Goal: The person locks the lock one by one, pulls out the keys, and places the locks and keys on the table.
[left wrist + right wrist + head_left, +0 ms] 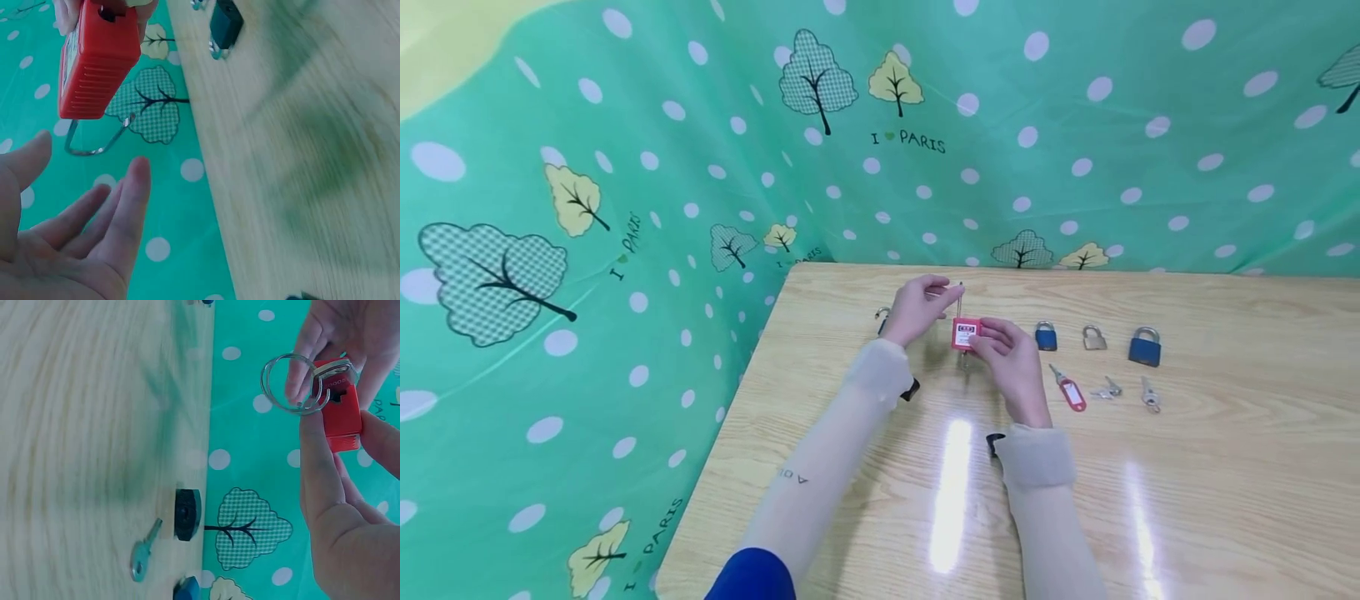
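Note:
My right hand [1013, 367] pinches a red padlock [964, 334] with a white label, holding it above the table. Its thin metal shackle [87, 153] is unlatched, one end free of the body in the left wrist view. From the keyhole side hangs a key with a double metal ring [265, 380]. Beside the shackle is my left hand [916, 310], its fingers extended and apart from the metal. In the left wrist view this hand [84, 244] has nothing between thumb and fingers.
A blue padlock [1046, 337], a small silver padlock [1094, 339] and a larger blue padlock [1145, 348] stand to the right. Before them lie a red-tagged key [1072, 393], small keys [1107, 389] and another key [1150, 395]. Behind my left hand, an open padlock [882, 320] is partly hidden.

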`<state>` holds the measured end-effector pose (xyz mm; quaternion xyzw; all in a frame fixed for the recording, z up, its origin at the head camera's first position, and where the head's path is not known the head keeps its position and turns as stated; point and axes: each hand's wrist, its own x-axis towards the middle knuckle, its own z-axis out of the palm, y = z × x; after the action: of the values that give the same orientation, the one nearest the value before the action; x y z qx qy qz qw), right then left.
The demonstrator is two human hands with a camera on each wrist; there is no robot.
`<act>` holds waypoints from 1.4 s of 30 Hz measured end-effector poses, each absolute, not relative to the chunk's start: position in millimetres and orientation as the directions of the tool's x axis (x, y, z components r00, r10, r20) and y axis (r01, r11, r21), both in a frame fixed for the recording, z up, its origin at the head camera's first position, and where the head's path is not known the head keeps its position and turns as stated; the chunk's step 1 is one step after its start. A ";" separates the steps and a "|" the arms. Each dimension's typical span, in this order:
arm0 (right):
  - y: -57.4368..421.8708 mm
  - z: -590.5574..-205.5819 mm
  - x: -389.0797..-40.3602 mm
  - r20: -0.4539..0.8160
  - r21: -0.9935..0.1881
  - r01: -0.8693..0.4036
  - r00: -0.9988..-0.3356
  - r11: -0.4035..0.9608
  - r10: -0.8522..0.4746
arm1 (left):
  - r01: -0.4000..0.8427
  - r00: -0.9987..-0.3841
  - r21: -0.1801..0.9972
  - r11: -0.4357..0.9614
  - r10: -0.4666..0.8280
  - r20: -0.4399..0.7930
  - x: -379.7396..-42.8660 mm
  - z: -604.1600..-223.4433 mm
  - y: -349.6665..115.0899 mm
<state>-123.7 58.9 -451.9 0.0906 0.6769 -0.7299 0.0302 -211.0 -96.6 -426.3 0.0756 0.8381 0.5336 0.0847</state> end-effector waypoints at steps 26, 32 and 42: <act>64.0 -442.2 -109.6 -0.094 -0.994 0.089 -0.992 -0.062 0.089 | -0.034 -0.895 0.977 0.209 0.428 -0.123 -205.2 -403.3 -84.5; 64.0 -439.9 -106.7 -0.100 -0.994 0.095 -0.989 -0.055 0.106 | 0.001 -0.902 0.971 0.238 0.420 -0.102 -200.9 -402.8 -84.4; 55.2 -438.1 -103.8 -0.094 -0.993 0.078 -0.975 -0.086 0.203 | 0.151 -0.926 0.887 0.436 0.377 -0.028 -190.5 -395.9 -77.7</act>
<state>-103.8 55.2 -438.1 0.1039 0.6747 -0.7294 -0.0429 -190.5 -77.7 -395.9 0.1573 0.8399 0.5074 0.1116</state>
